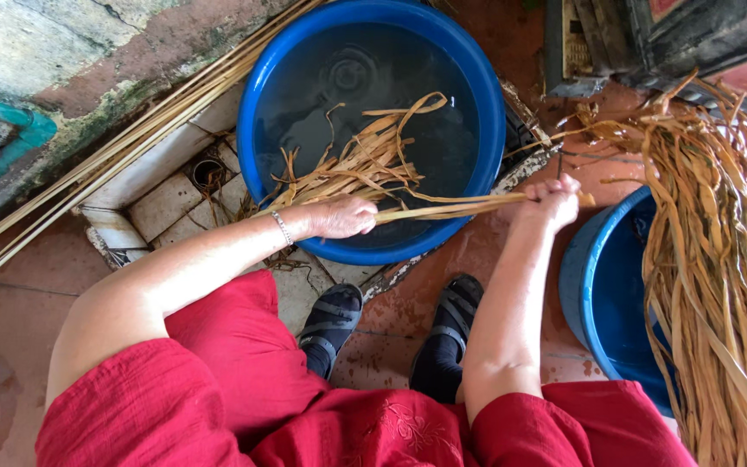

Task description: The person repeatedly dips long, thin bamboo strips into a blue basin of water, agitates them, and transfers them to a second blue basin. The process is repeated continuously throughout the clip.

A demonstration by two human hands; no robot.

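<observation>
Here, head view: a person in red clothes sits over a blue basin (pixel 257 82) of water, feet in black sandals (pixel 332 318) just this side of it. The left hand (pixel 345 216) is closed in a fist around a bundle of dried reed strips (pixel 443 208) at the basin's near rim. The right hand (pixel 553 201), off the basin's right rim, is closed on the other end of the same bundle. The strips run taut between the two hands, across the basin's near edge. More loose strips (pixel 365 160) lie half-soaked in the basin, fanned from the left hand toward its middle.

Right of the basin stands a second blue tub (pixel 583 290), with a large heap of dry strips (pixel 719 259) draped over it. Long bare canes (pixel 123 143) lie on the ground left of the basin, beside a tiled drain (pixel 207 173).

Judgement: the step in hand looks like drawing a bundle straight over the basin, either for wetting or after it. The next move likely calls for both grips held firm and even, so the strips neither kink nor slip loose.
</observation>
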